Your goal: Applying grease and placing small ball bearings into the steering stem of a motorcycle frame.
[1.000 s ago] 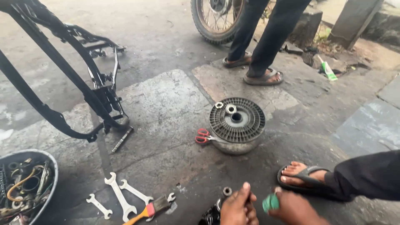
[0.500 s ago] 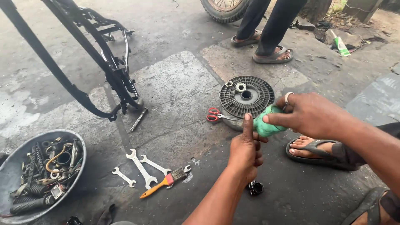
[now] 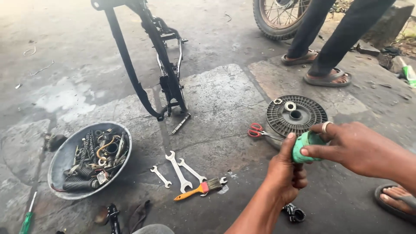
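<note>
Raised since before, both hands (image 3: 288, 173) (image 3: 355, 145) grip the green tube (image 3: 305, 146) above bare pavement (image 3: 342, 199).

Both hands rose from the frame's bottom edge to the right middle, the right hand (image 3: 355, 147) gripping the green roll (image 3: 305, 146) (left hand (image 3: 288, 173) beneath it).

Bare forearms; ring on right hand (image 3: 359, 147); sandal (image 3: 396, 201).
</note>
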